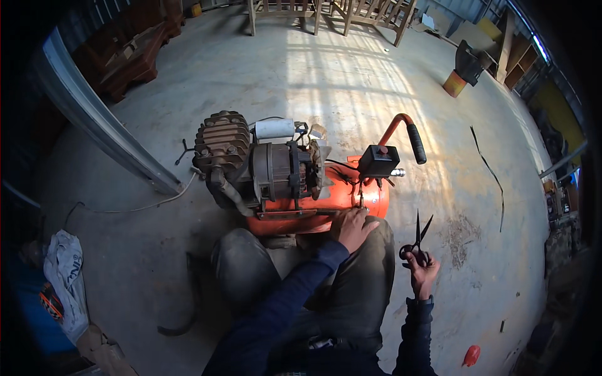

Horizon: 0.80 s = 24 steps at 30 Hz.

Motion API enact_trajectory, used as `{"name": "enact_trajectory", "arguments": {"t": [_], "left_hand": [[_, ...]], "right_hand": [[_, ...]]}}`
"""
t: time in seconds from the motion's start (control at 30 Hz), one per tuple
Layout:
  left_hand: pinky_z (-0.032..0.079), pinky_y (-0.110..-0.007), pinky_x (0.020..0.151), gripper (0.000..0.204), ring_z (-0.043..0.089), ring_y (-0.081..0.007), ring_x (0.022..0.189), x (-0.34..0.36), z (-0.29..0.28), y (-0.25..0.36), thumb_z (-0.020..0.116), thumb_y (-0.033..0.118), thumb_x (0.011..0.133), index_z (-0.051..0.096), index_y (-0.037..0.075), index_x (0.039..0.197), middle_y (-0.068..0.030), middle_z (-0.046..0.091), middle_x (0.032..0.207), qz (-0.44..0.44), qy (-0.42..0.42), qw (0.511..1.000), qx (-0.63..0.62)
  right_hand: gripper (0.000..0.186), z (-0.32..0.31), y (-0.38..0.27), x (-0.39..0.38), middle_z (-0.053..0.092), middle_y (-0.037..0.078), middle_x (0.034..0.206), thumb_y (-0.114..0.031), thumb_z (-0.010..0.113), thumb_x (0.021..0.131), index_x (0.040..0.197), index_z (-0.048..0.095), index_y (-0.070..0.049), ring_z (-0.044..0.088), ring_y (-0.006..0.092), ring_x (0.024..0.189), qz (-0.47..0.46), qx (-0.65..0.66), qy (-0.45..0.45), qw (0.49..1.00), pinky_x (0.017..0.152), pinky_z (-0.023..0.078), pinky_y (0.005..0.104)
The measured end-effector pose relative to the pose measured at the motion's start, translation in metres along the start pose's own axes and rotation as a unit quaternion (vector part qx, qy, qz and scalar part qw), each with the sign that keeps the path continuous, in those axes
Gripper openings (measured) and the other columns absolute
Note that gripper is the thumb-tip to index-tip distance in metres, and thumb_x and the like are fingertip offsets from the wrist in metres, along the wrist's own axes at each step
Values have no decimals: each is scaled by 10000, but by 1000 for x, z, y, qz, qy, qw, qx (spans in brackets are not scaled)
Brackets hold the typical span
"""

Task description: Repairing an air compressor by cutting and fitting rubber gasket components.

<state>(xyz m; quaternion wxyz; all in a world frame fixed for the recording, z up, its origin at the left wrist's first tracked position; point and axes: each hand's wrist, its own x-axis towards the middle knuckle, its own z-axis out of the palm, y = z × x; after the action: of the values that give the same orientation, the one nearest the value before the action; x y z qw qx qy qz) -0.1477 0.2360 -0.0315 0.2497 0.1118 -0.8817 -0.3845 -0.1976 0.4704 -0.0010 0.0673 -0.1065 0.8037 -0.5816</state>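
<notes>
In front of my knees stands an air compressor with an orange tank, a grey motor and a finned, rusty pump head. My left hand reaches across to the tank's right end. Its fingers are bent together below a small upright fitting and dark wires, and what they grip is hidden. Out to the right, above the floor, my right hand holds black-handled scissors with the blades spread and pointing away from me. A black switch box sits atop the tank near my left hand.
The orange carrying handle with its black grip rises at the tank's right. A thin dark strip lies on the floor to the right, a red object nearer me. At left are a metal post, a white sack and a cable.
</notes>
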Motion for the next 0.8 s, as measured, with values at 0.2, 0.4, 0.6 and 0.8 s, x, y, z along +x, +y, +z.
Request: {"name": "enact_trajectory", "arguments": {"t": [0.2, 0.4, 0.6, 0.8], "left_hand": [[461, -303, 652, 289, 616, -216, 724, -67, -37, 24, 583, 289, 967, 623, 3, 958, -108, 631, 769, -33, -85, 942, -322], [433, -296, 611, 265, 550, -195, 640, -79, -72, 6, 564, 255, 982, 609, -4, 947, -107, 597, 728, -190, -14, 911, -366], [478, -391, 646, 229, 636, -327, 695, -65, -123, 20, 588, 194, 949, 610, -29, 899, -158, 639, 751, -116, 82, 978, -154], [466, -370, 634, 204, 596, -324, 664, -42, -174, 39, 611, 171, 919, 643, -25, 875, -153, 614, 733, -37, -8, 993, -109]], "right_hand": [[220, 55, -98, -30, 659, 64, 679, -124, 745, 822, 774, 629, 56, 615, 89, 666, 9, -130, -221, 966, 570, 504, 278], [239, 107, -106, -39, 649, 89, 776, -125, 723, 822, 912, 570, 35, 654, 150, 769, -117, -107, -132, 978, 617, 513, 303], [334, 142, -129, -63, 639, 117, 850, -96, 754, 779, 999, 533, 24, 654, 217, 768, -130, 17, -34, 991, 693, 533, 311], [370, 147, -119, -65, 602, 77, 895, -61, 789, 742, 972, 509, 18, 610, 135, 838, -83, 47, -108, 990, 702, 523, 263]]}}
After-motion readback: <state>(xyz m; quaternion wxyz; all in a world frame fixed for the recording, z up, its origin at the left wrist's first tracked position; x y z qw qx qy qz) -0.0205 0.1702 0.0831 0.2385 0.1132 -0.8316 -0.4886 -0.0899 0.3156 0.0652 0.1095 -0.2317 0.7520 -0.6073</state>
